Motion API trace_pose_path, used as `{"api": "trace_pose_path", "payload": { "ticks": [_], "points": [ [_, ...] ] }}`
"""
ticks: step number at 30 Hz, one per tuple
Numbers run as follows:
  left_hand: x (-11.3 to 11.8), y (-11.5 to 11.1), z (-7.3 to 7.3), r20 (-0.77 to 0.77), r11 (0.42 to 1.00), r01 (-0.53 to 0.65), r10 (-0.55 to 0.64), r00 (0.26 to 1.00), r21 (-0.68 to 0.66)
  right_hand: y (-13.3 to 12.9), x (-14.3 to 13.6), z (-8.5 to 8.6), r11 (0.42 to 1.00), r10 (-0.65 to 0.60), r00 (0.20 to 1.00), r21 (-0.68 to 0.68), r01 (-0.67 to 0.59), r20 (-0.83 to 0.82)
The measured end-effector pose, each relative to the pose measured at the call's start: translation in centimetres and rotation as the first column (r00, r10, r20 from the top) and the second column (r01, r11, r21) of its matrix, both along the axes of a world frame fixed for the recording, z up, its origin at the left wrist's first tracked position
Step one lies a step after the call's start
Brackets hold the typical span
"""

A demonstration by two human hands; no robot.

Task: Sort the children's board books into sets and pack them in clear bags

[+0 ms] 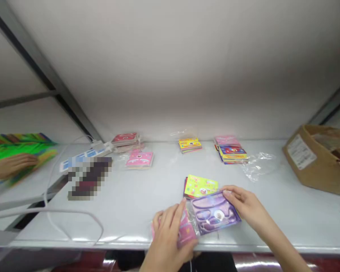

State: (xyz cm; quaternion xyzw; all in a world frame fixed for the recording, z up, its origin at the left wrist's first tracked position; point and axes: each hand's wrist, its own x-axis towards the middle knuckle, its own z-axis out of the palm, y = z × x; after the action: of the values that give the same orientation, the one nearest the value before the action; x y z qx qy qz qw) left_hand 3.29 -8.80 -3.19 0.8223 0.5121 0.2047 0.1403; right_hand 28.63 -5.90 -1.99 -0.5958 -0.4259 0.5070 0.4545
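Note:
Near the table's front edge, my left hand [170, 234] is closed on a pink card pack [187, 231], which has clear plastic at its right side. My right hand [243, 206] pinches the upper right corner of a purple card [215, 213] with a white round spot in its middle. The purple card's left edge meets the clear plastic; whether it is inside cannot be made out. Just behind it lies a small pile topped by a lime-green card [201, 186], partly covered by the purple one.
Card stacks stand along the back: red [126, 139], pink [139, 158], yellow [189, 144] and mixed [232, 153]. Crumpled clear plastic [256, 166] lies beside a cardboard box [323, 158] at right. A power strip [86, 155] and white cable [73, 211] are left, near another person's hand [14, 166].

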Motion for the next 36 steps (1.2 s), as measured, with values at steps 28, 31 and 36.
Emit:
{"api": "trace_pose_path", "payload": {
  "ticks": [28,31,36],
  "points": [
    [0.6,-0.7,-0.4,-0.014,0.990,-0.102,0.104,0.995,0.099,-0.3,-0.9,2.6,0.996,0.002,0.913,0.080,-0.038,0.408],
    [0.5,-0.7,-0.4,-0.010,0.993,-0.083,0.085,0.996,0.082,-0.4,-0.7,2.1,0.995,-0.060,0.913,0.099,0.022,0.403],
    [0.7,-0.5,-0.2,-0.001,0.992,-0.071,0.072,0.997,0.101,0.1,-1.2,1.6,0.992,-0.054,0.972,0.125,0.026,0.228]
  ]
}}
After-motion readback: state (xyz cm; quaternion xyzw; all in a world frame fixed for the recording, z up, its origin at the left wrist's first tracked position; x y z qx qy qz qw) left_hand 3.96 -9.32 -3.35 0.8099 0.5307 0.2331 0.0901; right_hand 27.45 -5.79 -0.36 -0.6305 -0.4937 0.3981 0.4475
